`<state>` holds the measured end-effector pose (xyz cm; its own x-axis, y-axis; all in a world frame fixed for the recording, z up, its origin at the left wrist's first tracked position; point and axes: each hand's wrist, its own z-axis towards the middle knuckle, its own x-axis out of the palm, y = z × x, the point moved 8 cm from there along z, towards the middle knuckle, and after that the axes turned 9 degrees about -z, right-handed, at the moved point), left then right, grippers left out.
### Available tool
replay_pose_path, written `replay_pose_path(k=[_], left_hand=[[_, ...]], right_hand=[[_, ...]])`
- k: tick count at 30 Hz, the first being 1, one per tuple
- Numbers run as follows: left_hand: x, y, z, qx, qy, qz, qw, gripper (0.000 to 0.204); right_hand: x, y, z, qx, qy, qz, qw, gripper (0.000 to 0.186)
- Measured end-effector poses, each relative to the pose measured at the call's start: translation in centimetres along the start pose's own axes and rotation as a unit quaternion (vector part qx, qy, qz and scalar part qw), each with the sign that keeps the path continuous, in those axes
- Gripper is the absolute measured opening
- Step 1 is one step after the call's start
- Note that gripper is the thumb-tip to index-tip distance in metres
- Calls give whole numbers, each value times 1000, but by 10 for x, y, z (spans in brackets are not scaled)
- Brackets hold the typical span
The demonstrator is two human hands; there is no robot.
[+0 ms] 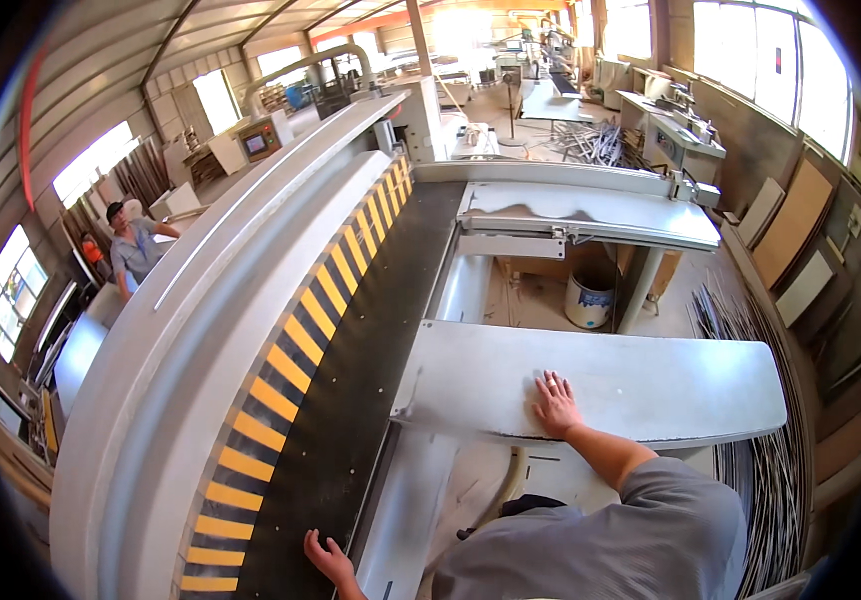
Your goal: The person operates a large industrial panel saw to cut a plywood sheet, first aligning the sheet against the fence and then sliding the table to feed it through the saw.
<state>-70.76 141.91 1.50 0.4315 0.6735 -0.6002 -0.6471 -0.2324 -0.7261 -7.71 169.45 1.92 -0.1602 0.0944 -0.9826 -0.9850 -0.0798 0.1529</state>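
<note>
My right hand [556, 404] lies flat, fingers spread, near the front edge of a pale grey support table [651, 385]. A ring shows on one of its fingers. Lower down, my left hand [328, 556] is at the edge of a long black machine bed [336, 430]. Its fingers are apart and hold nothing; I cannot tell whether they touch the bed. Beyond the bed runs a pressure beam with yellow and black stripes [291, 368], under a long grey machine beam [211, 270].
A second support table [591, 212] with a metal fence stands farther off. Between the two tables a white bucket [591, 297] sits on the floor. Thin strips [766, 480] lie piled at the right. Boards [796, 225] lean on the right wall. Another person [136, 245] stands beyond the machine.
</note>
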Motion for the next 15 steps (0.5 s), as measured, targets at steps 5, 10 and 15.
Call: replay_pose_path(k=[5, 10, 15], left_hand=[[5, -3, 5, 32, -14, 47, 998, 33], [6, -2, 7, 36, -25, 65, 997, 32], [9, -19, 24, 38, 30, 39, 998, 33]], right_hand=[[-7, 8, -2, 8, 13, 6, 1000, 70], [-4, 6, -1, 13, 2, 4, 1000, 71], [-7, 8, 0, 15, 13, -2, 1000, 71]])
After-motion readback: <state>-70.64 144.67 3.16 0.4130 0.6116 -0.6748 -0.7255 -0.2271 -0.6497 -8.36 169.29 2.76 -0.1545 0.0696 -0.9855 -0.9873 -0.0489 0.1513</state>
